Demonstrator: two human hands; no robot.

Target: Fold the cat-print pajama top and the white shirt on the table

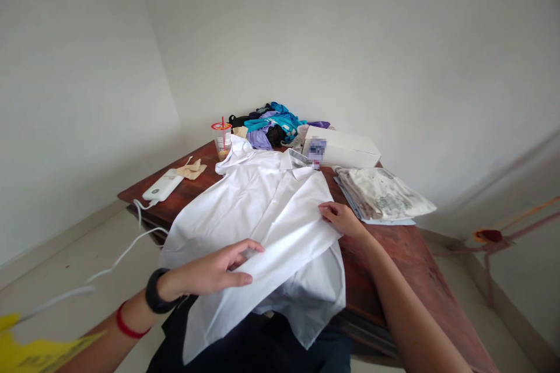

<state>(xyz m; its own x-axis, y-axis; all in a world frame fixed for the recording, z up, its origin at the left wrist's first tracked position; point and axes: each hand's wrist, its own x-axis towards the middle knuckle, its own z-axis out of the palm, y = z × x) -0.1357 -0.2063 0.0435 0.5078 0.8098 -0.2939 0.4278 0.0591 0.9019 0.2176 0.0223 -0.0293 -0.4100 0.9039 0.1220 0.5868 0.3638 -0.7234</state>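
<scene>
The wooden table [394,268] is bearing the white shirt [262,204], hem hanging at 6 o'clock. My left hand [210,273] is clamping a fold at 7 o'clock. My right hand [343,218] is touching the 3 o'clock edge, and I can't tell whether it grips. I'm smoothing, I judge; folding needs that hem lifted.

I find no legible text in this view. The label on the white box [315,150] is blurred out. The print on the cup [223,141] and on the bagged fabric packs [385,193] is too small for me to read.
</scene>
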